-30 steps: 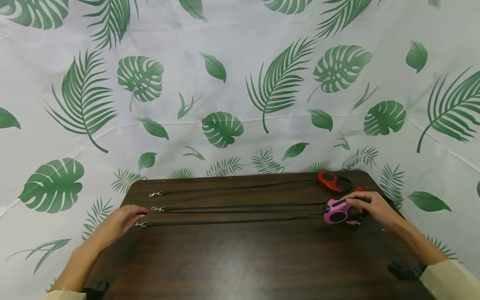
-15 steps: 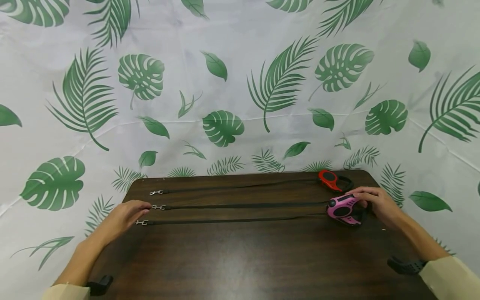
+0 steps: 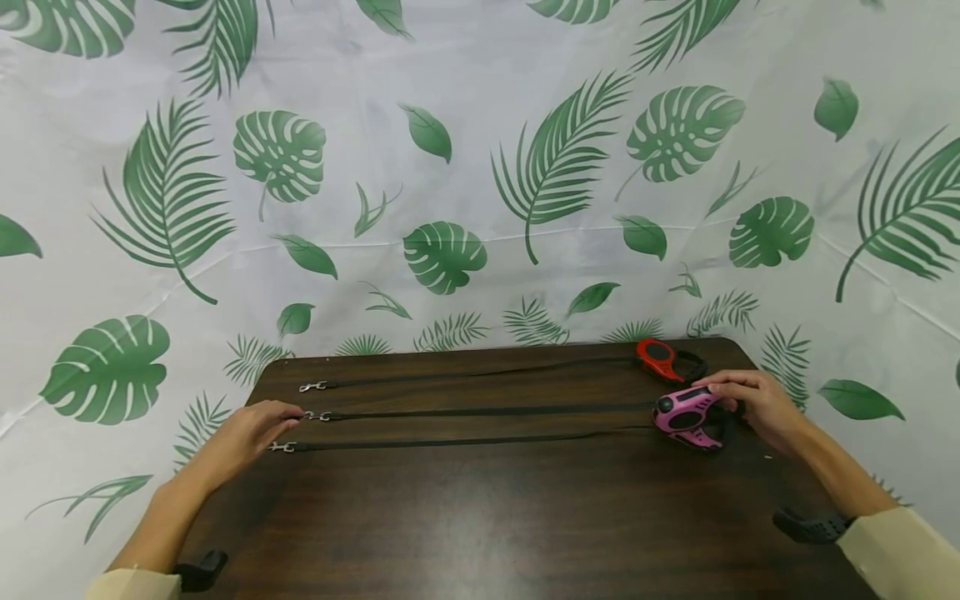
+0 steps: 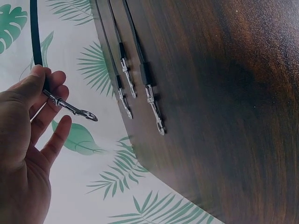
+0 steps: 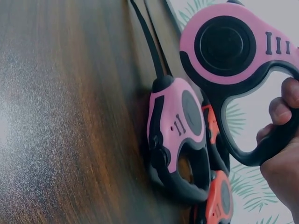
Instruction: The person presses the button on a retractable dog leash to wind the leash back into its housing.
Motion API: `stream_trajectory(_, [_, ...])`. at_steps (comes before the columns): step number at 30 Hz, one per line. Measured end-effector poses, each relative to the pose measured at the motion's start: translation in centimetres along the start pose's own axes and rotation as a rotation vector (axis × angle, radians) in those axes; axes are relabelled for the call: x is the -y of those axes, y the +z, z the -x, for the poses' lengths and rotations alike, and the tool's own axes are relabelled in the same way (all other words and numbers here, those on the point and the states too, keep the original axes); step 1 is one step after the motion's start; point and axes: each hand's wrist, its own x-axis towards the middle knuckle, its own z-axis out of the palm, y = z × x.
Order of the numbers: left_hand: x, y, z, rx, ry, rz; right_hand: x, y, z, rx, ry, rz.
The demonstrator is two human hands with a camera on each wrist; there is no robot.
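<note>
— What has been changed in the last second?

— The pink handle (image 3: 686, 412) has been tipped up and drawn slightly toward the desk's right edge by the right hand (image 3: 757, 404); its grip is curled round the handle's loop. The left hand (image 3: 251, 427) has been moved from the nearest strap's end up to the middle one, at the desk's left edge.

— And the left grip?

— It is pinched on a clip (image 4: 70, 107), which is held off the desk (image 3: 480, 517), just past its left edge. Both ends of one leash seem to be in hand, so it is judged to be freed from the others.

— What is left lying?

— Three more clips are seen on the desk near that edge. A second pink handle (image 5: 177, 126) is lying under the raised one, and a red handle (image 3: 660, 358) sits at the desk's far right corner.

— Is room left for moving?

— The desk's near half is uncovered. Its far edge is met by the leaf-print cloth (image 3: 480, 167), so little room is offered there.
</note>
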Motion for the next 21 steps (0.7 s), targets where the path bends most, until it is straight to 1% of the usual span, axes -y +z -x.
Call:
stream_trajectory(3, [0.14,0.08,-0.04,-0.005,0.002,0.018,0.22,-0.02,-0.02,-0.002,-0.008,-0.004])
stream_trajectory(11, [0.15,0.04,-0.06,-0.013,0.021,0.040,0.50,-0.03,-0.37,0.004,-0.080,0.014])
stream_trajectory(21, [0.29,0.20,-0.01,0.000,-0.002,0.043,0.15,0.05,-0.19,-0.007,-0.129,0.026])
